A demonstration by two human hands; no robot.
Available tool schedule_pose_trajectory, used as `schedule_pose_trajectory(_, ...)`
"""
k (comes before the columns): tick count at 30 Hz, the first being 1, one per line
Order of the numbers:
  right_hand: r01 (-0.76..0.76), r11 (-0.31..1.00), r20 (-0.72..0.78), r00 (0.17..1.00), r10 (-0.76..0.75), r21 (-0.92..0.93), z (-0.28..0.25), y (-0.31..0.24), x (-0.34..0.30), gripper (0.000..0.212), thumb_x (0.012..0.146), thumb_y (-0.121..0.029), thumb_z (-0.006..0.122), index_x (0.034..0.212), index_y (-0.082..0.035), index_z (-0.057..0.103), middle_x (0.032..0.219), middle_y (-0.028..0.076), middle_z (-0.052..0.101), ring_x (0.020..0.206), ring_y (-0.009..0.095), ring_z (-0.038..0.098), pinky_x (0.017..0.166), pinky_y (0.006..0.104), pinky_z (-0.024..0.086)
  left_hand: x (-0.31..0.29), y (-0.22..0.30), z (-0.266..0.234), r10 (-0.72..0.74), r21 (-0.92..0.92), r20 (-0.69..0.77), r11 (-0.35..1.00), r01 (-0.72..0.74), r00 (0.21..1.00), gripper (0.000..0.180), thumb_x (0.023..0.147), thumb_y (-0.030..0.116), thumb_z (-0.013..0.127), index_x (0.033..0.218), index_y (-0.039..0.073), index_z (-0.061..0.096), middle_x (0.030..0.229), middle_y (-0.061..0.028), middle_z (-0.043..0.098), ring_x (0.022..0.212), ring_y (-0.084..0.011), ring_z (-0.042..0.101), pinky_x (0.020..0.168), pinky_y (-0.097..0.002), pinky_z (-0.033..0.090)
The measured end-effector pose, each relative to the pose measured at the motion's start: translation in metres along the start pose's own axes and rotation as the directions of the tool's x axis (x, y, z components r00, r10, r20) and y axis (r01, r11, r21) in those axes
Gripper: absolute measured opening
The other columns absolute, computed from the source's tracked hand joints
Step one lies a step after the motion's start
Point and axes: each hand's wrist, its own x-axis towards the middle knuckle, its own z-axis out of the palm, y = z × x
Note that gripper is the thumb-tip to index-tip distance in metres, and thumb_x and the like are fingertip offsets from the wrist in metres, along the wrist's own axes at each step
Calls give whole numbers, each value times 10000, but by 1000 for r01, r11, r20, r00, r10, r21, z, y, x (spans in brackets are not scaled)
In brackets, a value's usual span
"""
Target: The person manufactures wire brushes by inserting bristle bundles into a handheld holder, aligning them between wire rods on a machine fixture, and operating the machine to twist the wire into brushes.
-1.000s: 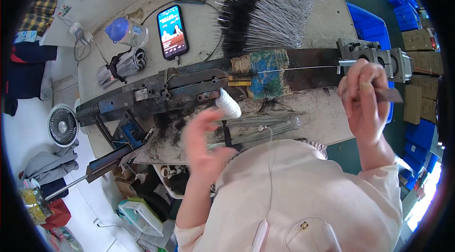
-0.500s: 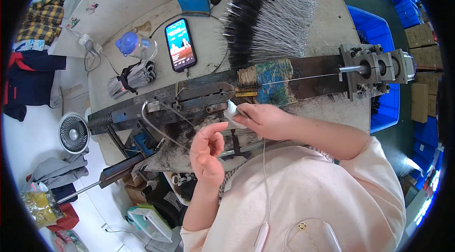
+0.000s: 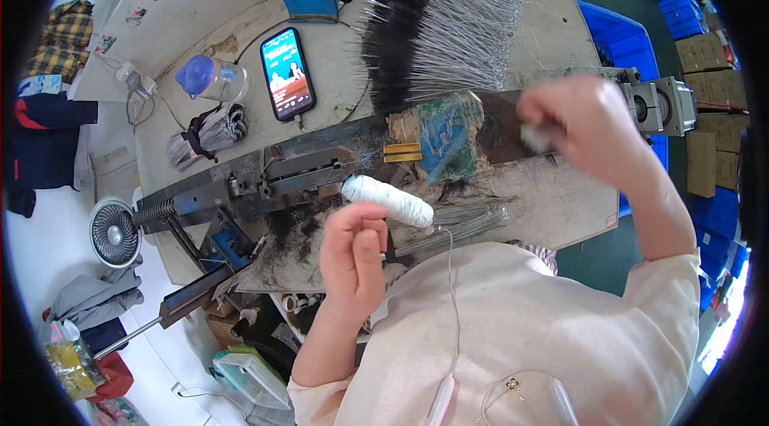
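Observation:
My left hand (image 3: 352, 254) is held over the front of the bench with its fingers loosely curled. Nothing shows inside it. Its fingertips overlap the lower edge of a white wrapped roll (image 3: 391, 200); whether they touch it is unclear. My right hand (image 3: 589, 125), blurred by motion, is raised at the right in front of the metal chuck block (image 3: 673, 105). Its fingers are closed around a pale, smeared thing that I cannot make out. Left of the roll lies the long steel clamp bar (image 3: 312, 169) of the bench fixture.
Many twisted-wire brushes (image 3: 465, 25) with black bristles lie at the back. A phone (image 3: 286, 73), a lidded jar (image 3: 212, 80) and a wire bundle (image 3: 210, 133) stand left of them. Loose wires (image 3: 465, 226) lie near my body. A blue bin (image 3: 613, 21) stands beyond the right edge.
My right hand has left the white roll and moved right and away toward the chuck. The wire stretched between clamp and chuck is gone from there. My left hand has barely moved.

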Motion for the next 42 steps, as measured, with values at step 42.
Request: schedule_pose_trajectory(42,444,879,-7,893,-450,175,82,-70,74,153,730,-102,649,883,-96,642,822,52,605,813,289,626,688,409,484,11,-78,-12,-282,424,77,877,225,956,377,871,261,684,1101,-11,562,996,-144,595,863,-220,628,732,-350,498)
